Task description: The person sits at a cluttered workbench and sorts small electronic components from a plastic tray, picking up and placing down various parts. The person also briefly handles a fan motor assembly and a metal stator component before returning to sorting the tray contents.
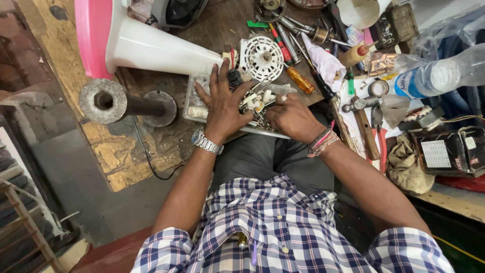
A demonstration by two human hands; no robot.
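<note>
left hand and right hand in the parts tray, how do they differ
The left hand lies flat with fingers spread across the clear tray; the right hand is curled, fingers tucked into the small parts. The left wrist wears a metal watch, the right wrist thread bands. Both reach into the same tray.

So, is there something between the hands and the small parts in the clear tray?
Nothing visible. Both hands are already inside the clear plastic tray: the left hand lies spread flat on the small parts, and the right hand rests on them at the tray's right end. What lies under the palms is hidden.
</note>
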